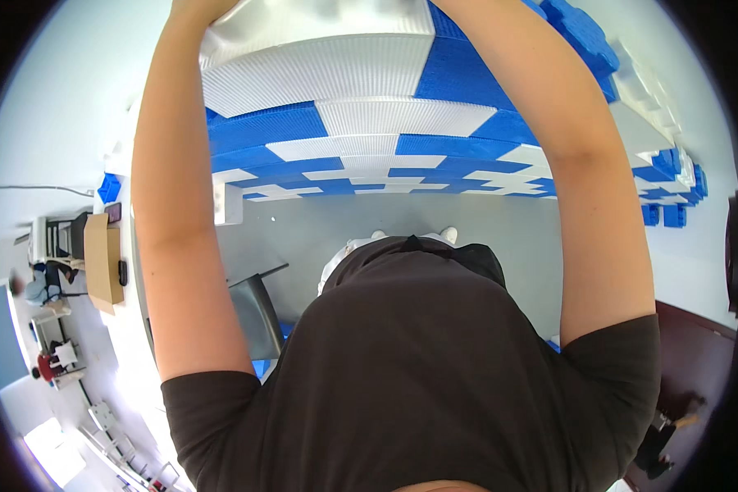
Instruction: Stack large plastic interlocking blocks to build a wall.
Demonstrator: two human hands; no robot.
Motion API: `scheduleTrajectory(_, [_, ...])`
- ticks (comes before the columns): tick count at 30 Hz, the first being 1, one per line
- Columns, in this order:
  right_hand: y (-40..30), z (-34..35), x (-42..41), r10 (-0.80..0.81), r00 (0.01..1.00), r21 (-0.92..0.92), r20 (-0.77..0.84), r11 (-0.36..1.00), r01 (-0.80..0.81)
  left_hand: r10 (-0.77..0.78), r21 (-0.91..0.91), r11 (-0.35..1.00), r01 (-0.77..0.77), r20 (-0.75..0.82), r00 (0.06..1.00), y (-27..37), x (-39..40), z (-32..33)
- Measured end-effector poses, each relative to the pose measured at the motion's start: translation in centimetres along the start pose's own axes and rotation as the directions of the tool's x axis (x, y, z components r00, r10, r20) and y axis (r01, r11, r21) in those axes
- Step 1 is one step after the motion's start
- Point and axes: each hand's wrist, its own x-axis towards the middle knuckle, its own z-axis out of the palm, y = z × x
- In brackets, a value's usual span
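Both my arms reach up and forward to the top rim of the view. Only the base of my left hand shows, beside the upper left end of a large white ribbed building block; its fingers are cut off, so I cannot tell whether it grips anything. My right hand is out of view past the top edge. Before me stands a wall of interlocking blue and white blocks. A blue block adjoins the white one in the upper course, partly behind my right forearm.
More studded blue blocks step down along the right. A grey chair stands by my left side. On a white table to the left are an open cardboard box and a small blue bin. People sit farther left; another person is at lower right.
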Motion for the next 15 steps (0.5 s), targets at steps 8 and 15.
scheduleTrajectory(8, [1.9,2.3,1.6,-0.059,0.998,-0.248,0.005,0.967,0.058,-0.004,0.106,0.994,0.0,0.037,0.999,-0.7,1.1,0.3])
scheduleTrajectory(15, [1.3,1.9,1.5,0.16,0.97,-0.064,0.183,0.987,-0.15,-0.071,0.062,0.996,0.069,0.038,0.997,2.7,-1.2,-1.4])
